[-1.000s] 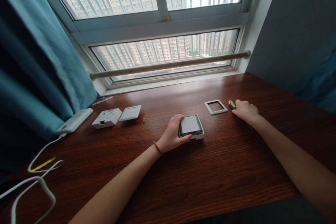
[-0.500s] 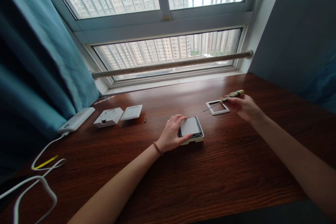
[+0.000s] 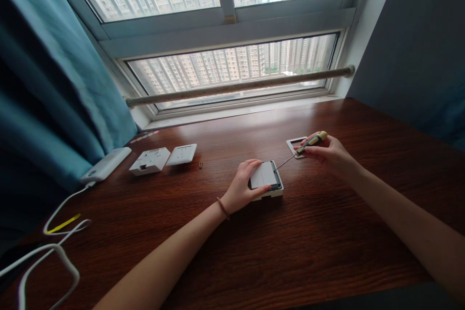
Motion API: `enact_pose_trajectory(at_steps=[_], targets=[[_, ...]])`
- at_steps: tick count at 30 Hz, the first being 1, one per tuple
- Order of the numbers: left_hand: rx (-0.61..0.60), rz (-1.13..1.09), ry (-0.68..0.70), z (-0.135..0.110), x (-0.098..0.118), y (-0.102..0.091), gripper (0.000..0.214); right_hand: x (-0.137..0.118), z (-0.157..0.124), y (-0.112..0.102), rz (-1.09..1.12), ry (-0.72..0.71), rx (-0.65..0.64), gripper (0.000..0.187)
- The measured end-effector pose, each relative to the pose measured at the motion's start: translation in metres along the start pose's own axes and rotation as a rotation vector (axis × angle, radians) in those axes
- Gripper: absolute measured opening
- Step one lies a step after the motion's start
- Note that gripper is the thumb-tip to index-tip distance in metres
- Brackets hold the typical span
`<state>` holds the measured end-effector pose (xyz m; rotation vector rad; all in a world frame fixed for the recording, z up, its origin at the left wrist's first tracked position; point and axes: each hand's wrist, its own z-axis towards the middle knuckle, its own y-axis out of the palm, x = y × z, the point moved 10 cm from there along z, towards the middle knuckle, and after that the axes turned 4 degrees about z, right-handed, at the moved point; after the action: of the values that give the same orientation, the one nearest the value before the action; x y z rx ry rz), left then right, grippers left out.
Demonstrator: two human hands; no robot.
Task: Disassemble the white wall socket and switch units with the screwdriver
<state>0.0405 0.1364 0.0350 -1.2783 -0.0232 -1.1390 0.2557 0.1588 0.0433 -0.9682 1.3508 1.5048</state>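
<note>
My left hand [image 3: 244, 185] grips a white wall switch [image 3: 264, 175] with a dark grey inner frame, thumb on the near side and fingers on the far side. The switch lies on a white box-like base on the table. My right hand [image 3: 329, 154] is closed around the yellow and grey handle of a screwdriver [image 3: 311, 143]. Its thin shaft slants down to the left, and the tip meets the right side of the switch, at the grey frame. Partly behind the right hand lies a white rectangular cover frame [image 3: 291, 146].
To the left stand a white mounting box [image 3: 149, 162], a white socket panel [image 3: 181, 154] and small screws [image 3: 200, 165]. Farther left are a white power bank [image 3: 105, 165], a white cable [image 3: 60, 206] and a yellow strip [image 3: 64, 223]. A window rail [image 3: 240, 87] runs behind the table [image 3: 232, 261].
My right hand has moved left and lowered the screwdriver, so its tip now reaches the switch's right side. My left hand stays on the switch, with only a slight shift.
</note>
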Motion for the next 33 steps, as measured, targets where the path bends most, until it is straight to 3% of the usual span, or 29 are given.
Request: enact_pose_trajectory(at_steps=[8, 15, 19, 24, 27, 33], targets=[[-0.021, -0.003, -0.007, 0.003, -0.001, -0.001, 0.061, -0.032, -0.005, 0.004, -0.664, -0.034, -0.265, 0.03], [-0.035, 0.02, -0.023, 0.004, -0.003, -0.001, 0.053, -0.017, -0.015, 0.018, -1.467, -0.283, -0.404, 0.016], [-0.032, 0.028, -0.016, 0.003, -0.003, 0.001, 0.053, -0.025, -0.026, 0.039, -1.672, -0.553, -0.354, 0.027], [-0.043, 0.048, -0.02, 0.003, -0.003, 0.003, 0.056, -0.039, -0.039, 0.053, -1.702, -0.795, -0.308, 0.026], [-0.041, 0.058, -0.027, 0.003, -0.004, 0.003, 0.056, -0.027, -0.031, 0.044, -1.623, -0.713, -0.317, 0.028], [-0.04, 0.065, -0.021, 0.003, -0.005, 0.003, 0.056, 0.03, -0.006, 0.02, -1.329, -0.237, -0.429, 0.041]])
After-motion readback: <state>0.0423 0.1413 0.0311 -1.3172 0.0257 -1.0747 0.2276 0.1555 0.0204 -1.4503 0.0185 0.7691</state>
